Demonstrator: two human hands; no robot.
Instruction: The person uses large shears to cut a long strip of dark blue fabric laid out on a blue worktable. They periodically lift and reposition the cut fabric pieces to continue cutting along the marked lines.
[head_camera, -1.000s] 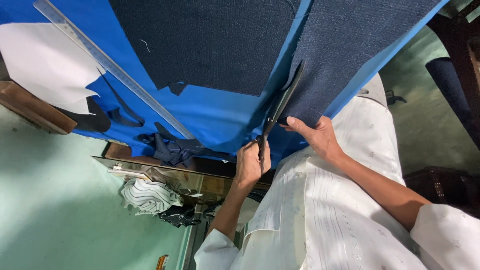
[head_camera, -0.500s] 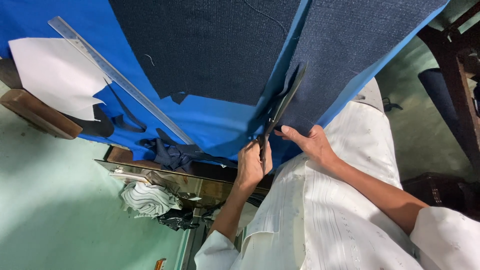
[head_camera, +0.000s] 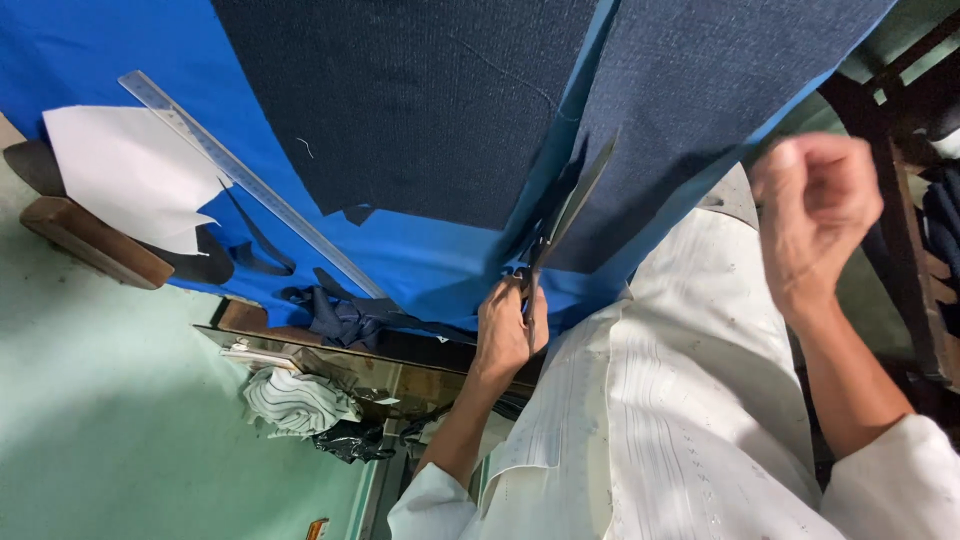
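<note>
My left hand (head_camera: 505, 335) grips the handles of long dark scissors (head_camera: 560, 225) at the near edge of a table covered in bright blue cloth (head_camera: 430, 265). The blades point up along the gap between two pieces of dark navy fabric, a large one (head_camera: 400, 100) on the left and another (head_camera: 700, 90) on the right. My right hand (head_camera: 815, 205) hangs in the air to the right, off the fabric, fingers curled with nothing in them. My white shirt (head_camera: 660, 420) fills the lower middle.
A long clear ruler (head_camera: 250, 185) lies slanted on the blue cloth beside a white paper pattern piece (head_camera: 130, 175). Navy scraps (head_camera: 335, 315) lie near the table edge. Striped cloth (head_camera: 290, 400) sits on a shelf below. A dark wooden chair (head_camera: 905, 230) stands at right, over a green floor (head_camera: 120, 430).
My right hand has lifted off the right navy piece beside the scissors and moved up to the right, fingers curled. My left hand keeps its hold on the scissors.
</note>
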